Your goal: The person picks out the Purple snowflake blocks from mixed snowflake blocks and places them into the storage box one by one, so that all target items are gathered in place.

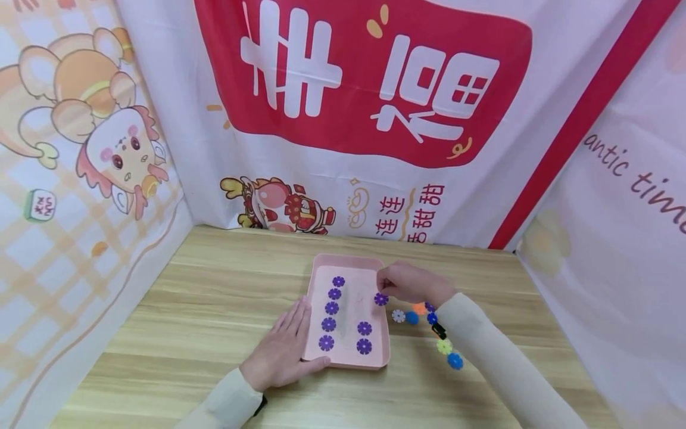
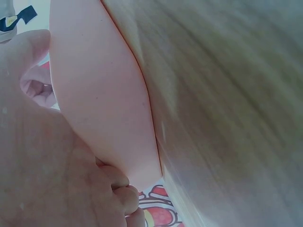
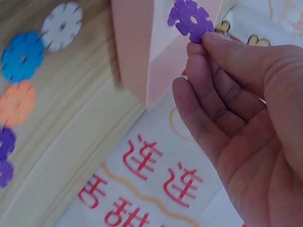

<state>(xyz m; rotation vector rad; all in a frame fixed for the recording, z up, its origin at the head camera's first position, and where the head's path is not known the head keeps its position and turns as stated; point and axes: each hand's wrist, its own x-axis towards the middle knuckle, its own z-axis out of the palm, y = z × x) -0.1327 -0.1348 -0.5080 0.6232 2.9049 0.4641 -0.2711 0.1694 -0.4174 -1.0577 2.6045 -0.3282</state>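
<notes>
A pink tray (image 1: 348,361) lies on the wooden table, with a column of several purple snowflake discs (image 1: 331,308) down its left side and two more (image 1: 364,328) at lower right. My right hand (image 1: 409,283) pinches a purple snowflake disc (image 3: 193,20) between thumb and finger, over the tray's right rim. The left hand (image 1: 286,348) rests against the tray's left side and near corner, its fingers straight; in the left wrist view it touches the tray's outer wall (image 2: 102,85).
Right of the tray, loose snowflake discs lie on the table: white (image 1: 398,316), blue (image 1: 412,317), orange (image 1: 420,308), yellow-green (image 1: 444,346) and others, partly under the right forearm. Printed cloth walls (image 1: 343,196) rise behind and at both sides.
</notes>
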